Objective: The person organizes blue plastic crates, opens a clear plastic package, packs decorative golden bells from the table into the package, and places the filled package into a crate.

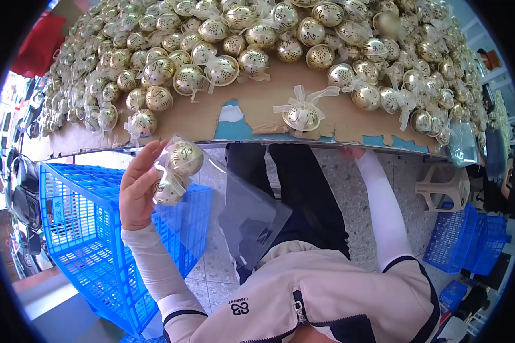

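My left hand (138,186) is raised in front of the table edge, its fingers closed on two round gold bell ornaments (186,158) with dark lettering and sheer ribbon. A large clear plastic bag (249,211) hangs from the same hand toward my lap. Whether the bells are inside the bag or against it, I cannot tell. My right hand (352,152) is at the front edge of the table, its fingers mostly hidden. Beyond that edge, a single gold bell with a ribbon bow (301,116) sits apart on the cardboard.
A big heap of gold bells (257,34) covers the back of the cardboard-topped table (269,86). At my left stands a blue plastic crate (80,206). A beige stool (444,186) and smaller blue crates (452,237) are on the floor to the right.
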The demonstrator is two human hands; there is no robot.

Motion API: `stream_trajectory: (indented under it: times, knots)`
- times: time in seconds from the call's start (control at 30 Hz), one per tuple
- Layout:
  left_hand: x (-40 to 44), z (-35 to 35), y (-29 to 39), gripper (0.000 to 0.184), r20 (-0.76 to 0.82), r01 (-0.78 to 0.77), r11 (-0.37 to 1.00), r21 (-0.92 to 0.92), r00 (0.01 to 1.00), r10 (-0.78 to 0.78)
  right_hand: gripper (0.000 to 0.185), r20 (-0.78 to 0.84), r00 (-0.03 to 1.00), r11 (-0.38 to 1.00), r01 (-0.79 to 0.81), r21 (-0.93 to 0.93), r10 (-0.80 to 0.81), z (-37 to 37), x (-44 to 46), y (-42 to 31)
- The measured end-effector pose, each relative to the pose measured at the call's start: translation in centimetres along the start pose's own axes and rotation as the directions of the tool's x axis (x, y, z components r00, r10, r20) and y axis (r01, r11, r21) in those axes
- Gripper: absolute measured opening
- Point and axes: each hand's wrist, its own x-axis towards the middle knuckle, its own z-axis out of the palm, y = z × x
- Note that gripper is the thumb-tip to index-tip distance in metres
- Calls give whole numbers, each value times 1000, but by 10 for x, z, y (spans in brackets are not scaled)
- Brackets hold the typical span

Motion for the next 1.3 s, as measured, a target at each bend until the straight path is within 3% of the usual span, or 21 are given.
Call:
stream_trajectory:
  times: [0.03,0.07,0.1,0.17,0.23,0.27,0.3,0.33,0.43,0.53,0.63,0.73,0.87,0.97,1.0,1.1,1.2,1.3]
  knots:
    - [-3,3,1,48,-51,-9,1000,-15,999,8,46,-57,998,998,-8,-65,4,5,1,-7]
    - [-7,6,1,47,-100,-21,999,-30,995,17,44,62,998,979,0,-206,13,11,-12,-22]
    - [-9,10,1,46,-153,-38,998,-49,988,30,41,315,949,940,92,-329,17,25,-42,-53]
    - [-14,21,0,43,-217,-74,995,-65,974,58,36,692,719,865,305,-399,65,43,-106,-113]
    - [-17,25,-7,44,-285,-125,991,-43,952,107,39,696,718,814,406,-416,-2,45,-147,-163]
    - [-18,27,-9,42,-298,-157,987,-40,945,138,42,532,813,742,505,-442,-236,50,-158,-171]
    - [-18,29,-12,41,-313,-178,983,-46,937,155,45,335,817,649,577,-496,-470,55,-167,-177]
    - [-17,30,-15,41,-327,-205,977,-53,928,177,48,127,722,544,614,-572,-680,61,-170,-182]
    - [-14,42,-17,35,-379,-281,954,-105,898,223,62,118,409,138,544,-828,-905,88,-133,-203]
    - [-16,37,-21,34,-420,-324,944,-58,866,271,68,134,465,175,562,-808,-875,108,-99,-194]
    - [-17,42,-24,34,-454,-352,930,-101,849,272,64,125,374,181,683,-708,-919,110,-82,-188]
    - [-12,46,-28,34,-461,-334,938,-97,850,255,70,47,591,512,733,-448,-805,86,-95,-188]
    - [1,57,-39,35,-425,-291,952,-95,876,226,70,379,777,695,624,-358,-502,54,-109,-219]
    - [10,73,-42,36,-430,-280,956,-87,876,217,72,476,707,762,638,-111,-523,59,-92,-213]
    - [13,75,-42,36,-441,-280,957,-74,870,221,72,462,719,786,614,-70,-520,62,-89,-210]
    - [16,73,-42,38,-451,-289,955,-73,863,227,70,454,650,670,729,-143,-610,62,-76,-201]
    - [20,63,-44,38,-497,-295,951,-97,842,211,71,314,717,757,654,7,-623,58,-76,-192]
    - [18,66,-41,39,-444,-257,966,-11,867,226,71,220,812,832,478,283,-541,61,-86,-197]
